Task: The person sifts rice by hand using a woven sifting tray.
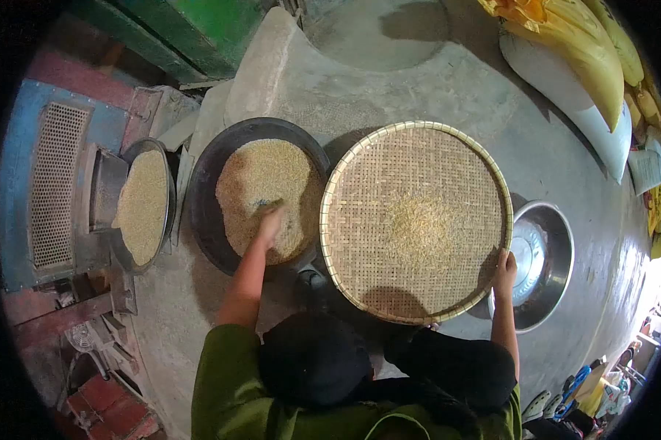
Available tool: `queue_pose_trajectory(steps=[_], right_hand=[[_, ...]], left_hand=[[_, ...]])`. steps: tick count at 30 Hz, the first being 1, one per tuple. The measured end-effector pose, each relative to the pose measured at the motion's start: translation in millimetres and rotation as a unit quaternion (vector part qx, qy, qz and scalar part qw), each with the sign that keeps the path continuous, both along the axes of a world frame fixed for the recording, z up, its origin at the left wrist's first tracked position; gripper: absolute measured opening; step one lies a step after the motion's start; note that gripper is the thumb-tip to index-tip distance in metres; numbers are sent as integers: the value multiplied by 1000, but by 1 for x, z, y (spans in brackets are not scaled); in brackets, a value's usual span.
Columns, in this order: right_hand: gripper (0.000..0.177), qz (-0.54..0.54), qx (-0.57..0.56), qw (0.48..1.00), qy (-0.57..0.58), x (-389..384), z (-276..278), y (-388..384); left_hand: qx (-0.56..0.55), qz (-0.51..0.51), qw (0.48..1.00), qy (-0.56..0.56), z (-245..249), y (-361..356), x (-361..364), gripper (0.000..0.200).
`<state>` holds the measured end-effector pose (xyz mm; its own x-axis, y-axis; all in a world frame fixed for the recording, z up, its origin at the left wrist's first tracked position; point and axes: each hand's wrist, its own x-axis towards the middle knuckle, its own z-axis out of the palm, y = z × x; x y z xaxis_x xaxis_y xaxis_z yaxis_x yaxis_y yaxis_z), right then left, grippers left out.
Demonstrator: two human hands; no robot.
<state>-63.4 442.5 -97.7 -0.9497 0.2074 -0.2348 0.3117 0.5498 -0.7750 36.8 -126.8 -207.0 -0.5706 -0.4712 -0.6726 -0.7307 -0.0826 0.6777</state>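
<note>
My left hand (pixel 270 224) reaches into a wide black basin (pixel 202 213) of pale grain (pixel 261 165). Its fingers seem closed at a bluish-grey edge in the grain, too small to make out. My right hand (pixel 504 270) grips the right rim of a round woven bamboo winnowing tray (pixel 367 183), thumb side up along the edge. A loose heap of straw-coloured grain (pixel 421 227) lies at the middle of the tray. The tray sits over my knees, between the basin and a metal bowl.
A shiny metal basin (pixel 561 257) stands right of the tray, partly behind it. At left, another pan of grain (pixel 143 205) sits by a blue machine with a perforated panel (pixel 57 183). Full sacks (pixel 572 81) lean at upper right. Footwear (pixel 539 403) lies at lower right.
</note>
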Motion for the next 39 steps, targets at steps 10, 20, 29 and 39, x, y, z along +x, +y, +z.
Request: queue_pose_trajectory(steps=[10, 20, 29, 39], right_hand=[[37, -8, -2, 1000, 30, 3, -11, 7], [36, -5, 22, 1000, 5, 2, -10, 7], [37, -25, 9, 1000, -14, 3, 7, -1], [34, -30, -34, 999, 20, 6, 3, 2]], left_hand=[[408, 89, 906, 73, 145, 52, -56, 44], [174, -314, 931, 61, 162, 216, -117, 47], [88, -435, 888, 118, 167, 228, -113, 58], [-144, -534, 773, 312, 175, 250, -100, 20]])
